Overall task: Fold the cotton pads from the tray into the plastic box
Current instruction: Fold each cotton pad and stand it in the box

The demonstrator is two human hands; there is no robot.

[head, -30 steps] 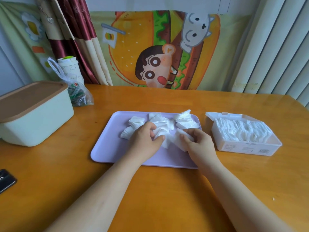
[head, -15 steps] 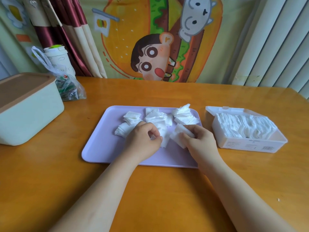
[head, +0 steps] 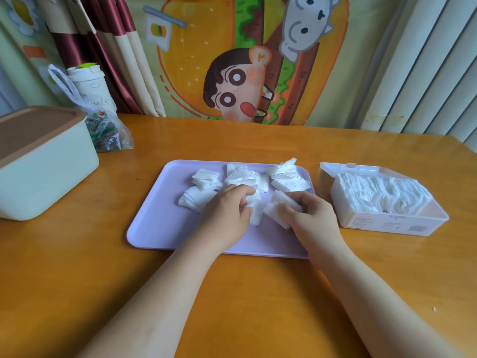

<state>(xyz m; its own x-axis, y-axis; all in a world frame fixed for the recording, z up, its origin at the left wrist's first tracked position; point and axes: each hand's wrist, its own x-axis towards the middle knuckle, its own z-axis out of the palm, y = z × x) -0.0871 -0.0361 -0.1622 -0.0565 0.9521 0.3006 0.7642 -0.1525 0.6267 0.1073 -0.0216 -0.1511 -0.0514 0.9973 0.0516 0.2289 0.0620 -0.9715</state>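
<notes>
I can't see what my left hand (head: 227, 213) covers; its fingers pinch a cotton pad (head: 254, 213), and my right hand (head: 309, 215) grips another pad (head: 277, 210), both over the tray (head: 154, 223). Loose pads (head: 206, 178) fill the tray's far half. The plastic box (head: 387, 224) on the bench (head: 77, 254) holds folded pads (head: 382, 193).

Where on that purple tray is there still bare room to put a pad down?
The purple tray is bare along its left side and near edge. Its far half is crowded with loose white cotton pads, and both hands, left and right, fill the middle.
</notes>
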